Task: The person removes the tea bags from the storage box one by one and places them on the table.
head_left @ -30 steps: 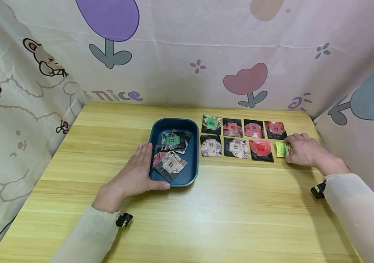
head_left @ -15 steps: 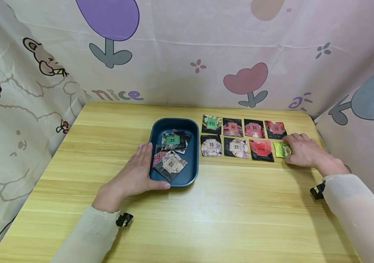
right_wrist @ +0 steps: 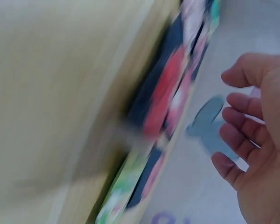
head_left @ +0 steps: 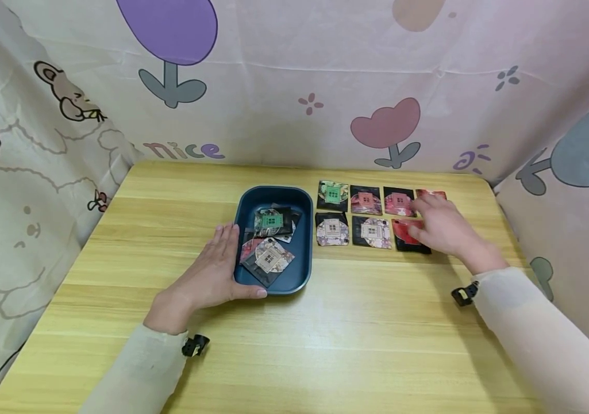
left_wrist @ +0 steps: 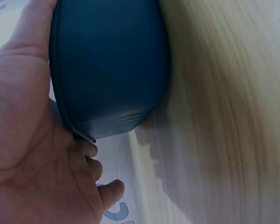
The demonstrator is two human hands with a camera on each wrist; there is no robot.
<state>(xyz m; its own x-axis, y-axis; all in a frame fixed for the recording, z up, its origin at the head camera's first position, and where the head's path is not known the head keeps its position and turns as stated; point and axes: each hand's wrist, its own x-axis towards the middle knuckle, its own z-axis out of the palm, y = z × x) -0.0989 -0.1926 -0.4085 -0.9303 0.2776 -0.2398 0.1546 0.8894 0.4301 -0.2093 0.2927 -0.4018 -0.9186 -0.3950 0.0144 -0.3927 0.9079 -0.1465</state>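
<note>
I have the tray [head_left: 301, 267] on the table [head_left: 325, 345], with packets [head_left: 270, 257] overlapping inside it. The left hand [head_left: 203, 279] lies against its left side, thumb at the near edge. Right of the tray I see a back row [head_left: 366, 200] and a front row [head_left: 372, 232] of packets; the right hand [head_left: 444, 227] is over their right end. My right-wrist view shows the front row's end packet [right_wrist: 123, 182]. Behind the table hangs the curtain [head_left: 263, 115].

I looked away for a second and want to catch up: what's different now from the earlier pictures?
The right hand has come off the yellow-green packet and moved left, over the red packets, holding nothing. The yellow-green packet, hidden in the head view, shows blurred in the right wrist view at the row's end. The left hand stays against the blue tray; the packets inside lie as before.
</note>
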